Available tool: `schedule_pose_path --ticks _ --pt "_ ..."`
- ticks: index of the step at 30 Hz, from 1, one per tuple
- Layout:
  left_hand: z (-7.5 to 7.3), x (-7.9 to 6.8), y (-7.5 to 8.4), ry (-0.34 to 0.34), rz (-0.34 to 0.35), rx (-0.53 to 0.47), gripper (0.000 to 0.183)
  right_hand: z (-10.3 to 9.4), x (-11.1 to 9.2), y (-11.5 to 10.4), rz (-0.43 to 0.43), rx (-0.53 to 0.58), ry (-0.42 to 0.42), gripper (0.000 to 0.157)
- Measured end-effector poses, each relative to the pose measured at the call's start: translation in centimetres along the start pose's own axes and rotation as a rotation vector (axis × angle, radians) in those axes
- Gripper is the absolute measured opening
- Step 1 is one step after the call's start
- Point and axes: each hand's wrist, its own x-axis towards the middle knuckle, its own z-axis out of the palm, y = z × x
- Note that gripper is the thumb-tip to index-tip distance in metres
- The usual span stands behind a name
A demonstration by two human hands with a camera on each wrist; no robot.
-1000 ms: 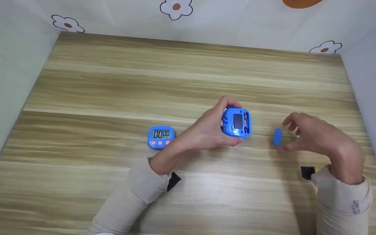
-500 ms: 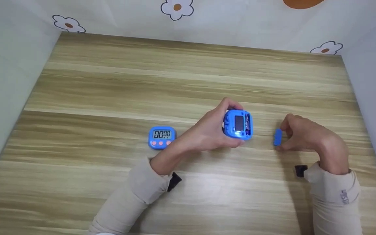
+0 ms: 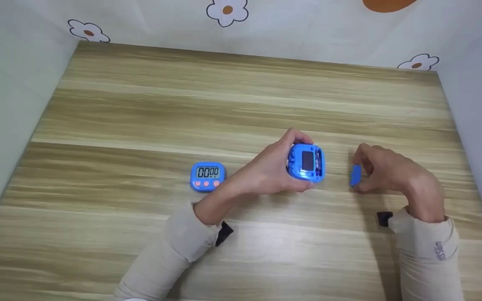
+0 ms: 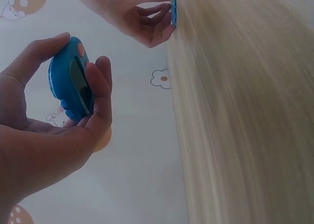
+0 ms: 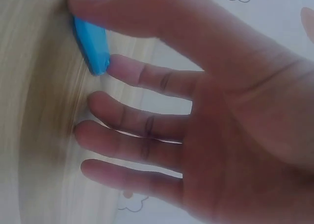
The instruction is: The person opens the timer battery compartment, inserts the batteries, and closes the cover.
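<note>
My left hand grips a blue digital timer by its edges, above the table. The timer's back faces up in the head view, with the battery slot uncovered and a battery lying in it. To the right, my right hand pinches a small blue battery cover by its ends, between thumb and index finger. In the right wrist view the battery cover is tilted at the tabletop, and the other fingers are spread apart from it. Whether it still touches the table I cannot tell.
A second blue timer with pink buttons lies face up, reading 00:00, partly behind my left forearm. The wood-grain table meets a flower-patterned backdrop at its far edge. Black pieces show at both cuffs.
My right hand has moved left to the battery cover and its thumb and index finger have closed on the ends. The cover has tilted slightly. My left hand with the timer has shifted slightly nearer.
</note>
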Motion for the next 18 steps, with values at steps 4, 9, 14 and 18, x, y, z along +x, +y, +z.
schedule_pose_path --ticks 4,9,14,18 --pt "0.2 0.1 -0.1 0.010 0.001 0.016 0.075 -0.1 -0.1 -0.8 -0.095 0.014 0.085 0.057" --pt "0.5 0.2 -0.4 0.043 0.018 0.077 0.076 -0.3 -0.6 -3.3 -0.373 0.170 0.219 0.059" --pt "0.8 0.2 -0.3 0.065 0.019 0.146 0.078 -0.2 -1.0 -5.8 -0.546 0.214 0.259 0.060" --pt "1.1 0.1 -0.3 0.075 0.018 0.176 0.078 0.0 -1.1 -6.6 -0.558 0.187 0.287 0.062"
